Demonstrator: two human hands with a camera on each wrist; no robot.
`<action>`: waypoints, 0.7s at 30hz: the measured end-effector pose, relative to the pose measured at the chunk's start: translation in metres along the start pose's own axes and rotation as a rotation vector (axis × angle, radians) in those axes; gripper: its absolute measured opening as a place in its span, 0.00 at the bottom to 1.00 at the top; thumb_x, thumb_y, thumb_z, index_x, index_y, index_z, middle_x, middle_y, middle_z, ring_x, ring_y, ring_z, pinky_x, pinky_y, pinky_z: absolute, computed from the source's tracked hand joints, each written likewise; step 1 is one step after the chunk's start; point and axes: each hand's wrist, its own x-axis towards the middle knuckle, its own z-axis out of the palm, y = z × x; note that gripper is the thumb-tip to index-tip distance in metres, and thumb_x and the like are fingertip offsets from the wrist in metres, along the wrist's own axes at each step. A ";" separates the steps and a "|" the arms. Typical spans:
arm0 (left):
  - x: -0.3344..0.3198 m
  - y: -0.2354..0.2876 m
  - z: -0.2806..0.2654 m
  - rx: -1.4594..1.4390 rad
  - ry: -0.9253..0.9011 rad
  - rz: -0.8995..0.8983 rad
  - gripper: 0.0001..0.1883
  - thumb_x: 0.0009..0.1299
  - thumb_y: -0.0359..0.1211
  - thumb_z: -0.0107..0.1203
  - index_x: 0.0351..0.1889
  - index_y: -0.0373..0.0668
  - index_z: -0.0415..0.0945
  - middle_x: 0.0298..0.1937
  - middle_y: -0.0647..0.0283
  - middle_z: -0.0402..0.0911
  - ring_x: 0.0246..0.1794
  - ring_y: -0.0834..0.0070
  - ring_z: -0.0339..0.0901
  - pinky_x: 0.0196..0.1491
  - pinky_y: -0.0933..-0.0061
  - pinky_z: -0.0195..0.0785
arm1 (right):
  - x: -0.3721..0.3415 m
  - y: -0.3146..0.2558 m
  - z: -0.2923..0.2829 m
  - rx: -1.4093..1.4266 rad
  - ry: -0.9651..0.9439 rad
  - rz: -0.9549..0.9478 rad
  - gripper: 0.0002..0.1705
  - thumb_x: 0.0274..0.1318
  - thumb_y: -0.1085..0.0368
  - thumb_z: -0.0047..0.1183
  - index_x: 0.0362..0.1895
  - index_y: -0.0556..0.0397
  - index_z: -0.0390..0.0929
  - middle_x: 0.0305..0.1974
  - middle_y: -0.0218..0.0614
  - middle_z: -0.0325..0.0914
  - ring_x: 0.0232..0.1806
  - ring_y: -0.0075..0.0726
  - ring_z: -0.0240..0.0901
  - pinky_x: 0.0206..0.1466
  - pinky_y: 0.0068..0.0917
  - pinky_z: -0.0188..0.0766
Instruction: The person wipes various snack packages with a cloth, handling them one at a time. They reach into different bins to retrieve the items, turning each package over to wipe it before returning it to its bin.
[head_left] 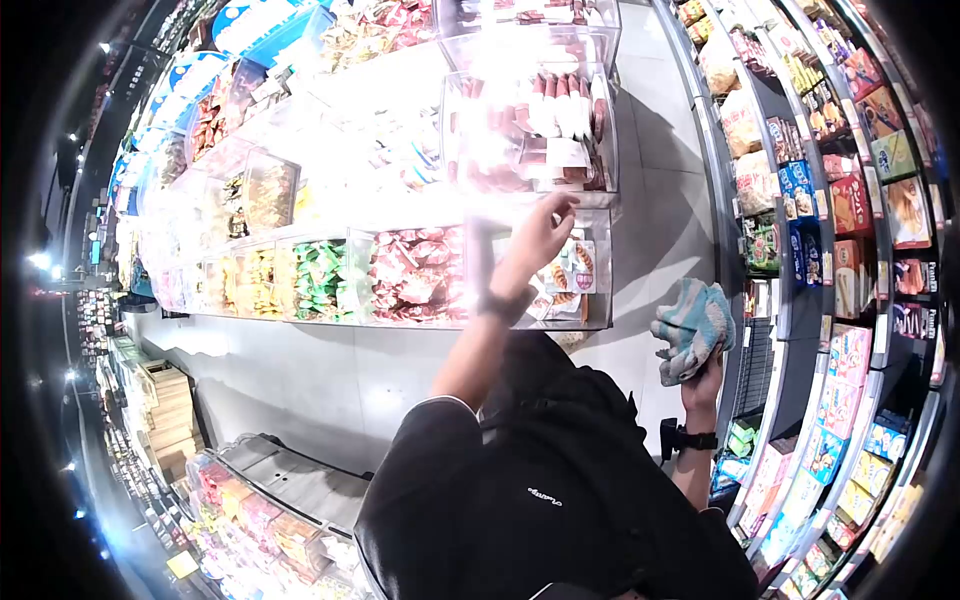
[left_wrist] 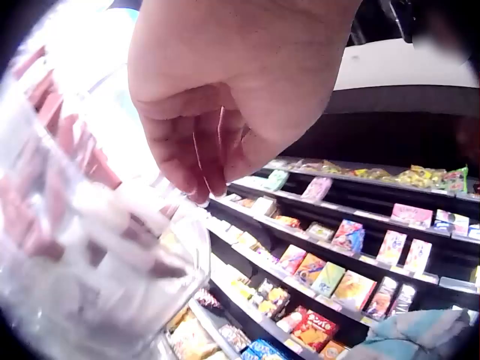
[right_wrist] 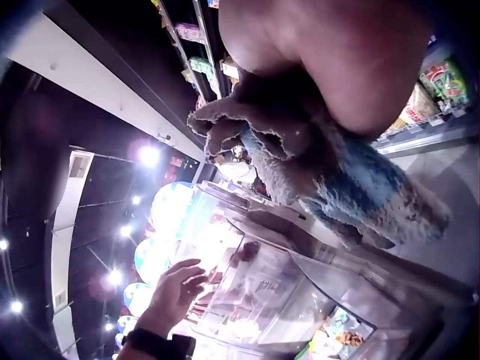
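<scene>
My left hand (head_left: 545, 232) hovers over the clear bins at the right end of the snack display, its fingers loosely bent and holding nothing. Just beyond it is a bin of red-and-white wrapped sticks (head_left: 567, 105); below it lies a bin of packets with pictures on them (head_left: 572, 272). In the left wrist view the fingers of the left hand (left_wrist: 232, 90) hang beside a clear bin wall. Out to the right, my right hand (head_left: 703, 385) grips a fluffy blue-and-white cloth (head_left: 692, 330), which bunches above the fingers; the right wrist view shows the cloth (right_wrist: 367, 180) hanging under the hand.
Bins of red packets (head_left: 418, 272) and green packets (head_left: 319, 280) line the display's near edge. Tall shelves of boxed snacks (head_left: 850, 205) stand on the right. Grey floor (head_left: 650, 150) runs between them. Another snack display (head_left: 250, 510) is at the lower left.
</scene>
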 end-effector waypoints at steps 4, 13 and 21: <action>0.055 -0.012 -0.017 0.428 0.295 0.305 0.14 0.61 0.25 0.48 0.46 0.39 0.73 0.43 0.50 0.76 0.45 0.56 0.74 0.48 0.58 0.68 | -0.005 0.001 -0.004 0.018 0.039 -0.005 0.28 0.67 0.51 0.39 0.66 0.48 0.56 0.60 0.39 0.65 0.58 0.50 0.66 0.55 0.53 0.70; 0.116 -0.088 -0.006 0.887 0.050 0.314 0.10 0.60 0.26 0.47 0.38 0.40 0.75 0.29 0.52 0.80 0.32 0.56 0.80 0.37 0.58 0.73 | -0.022 0.002 -0.014 0.081 0.064 -0.014 0.30 0.67 0.47 0.35 0.66 0.49 0.57 0.63 0.40 0.62 0.62 0.47 0.62 0.65 0.48 0.60; 0.004 0.021 -0.042 0.108 0.210 -0.082 0.11 0.70 0.38 0.49 0.40 0.40 0.75 0.33 0.55 0.81 0.33 0.67 0.78 0.37 0.69 0.68 | -0.029 -0.004 0.010 0.078 -0.230 -0.108 0.28 0.69 0.50 0.32 0.66 0.50 0.56 0.62 0.39 0.61 0.62 0.44 0.61 0.65 0.46 0.59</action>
